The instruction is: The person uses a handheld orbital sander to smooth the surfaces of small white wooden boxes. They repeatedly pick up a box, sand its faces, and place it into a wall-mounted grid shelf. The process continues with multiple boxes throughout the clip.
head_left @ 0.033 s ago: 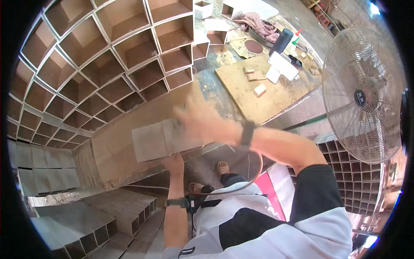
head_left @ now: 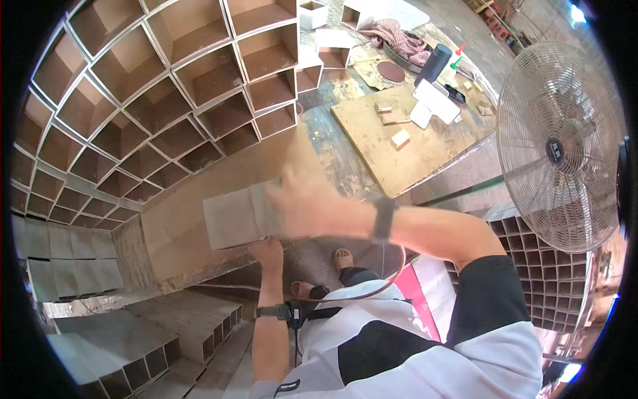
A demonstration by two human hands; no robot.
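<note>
Grey square tube [head_left: 240, 214] lying lengthwise left to right above brown board [head_left: 179, 226]. Right hand [head_left: 307, 203] clasping its right end from above, blurred; left hand [head_left: 267, 251] just below, grip hidden, cannot tell.

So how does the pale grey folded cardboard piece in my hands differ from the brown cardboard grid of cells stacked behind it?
The pale grey folded cardboard piece looks flat and closed; the brown cardboard grid of cells stands open, showing many square compartments. The piece is small and held by both hands; the grid is far larger and untouched. Both appear to be cardboard.
</note>
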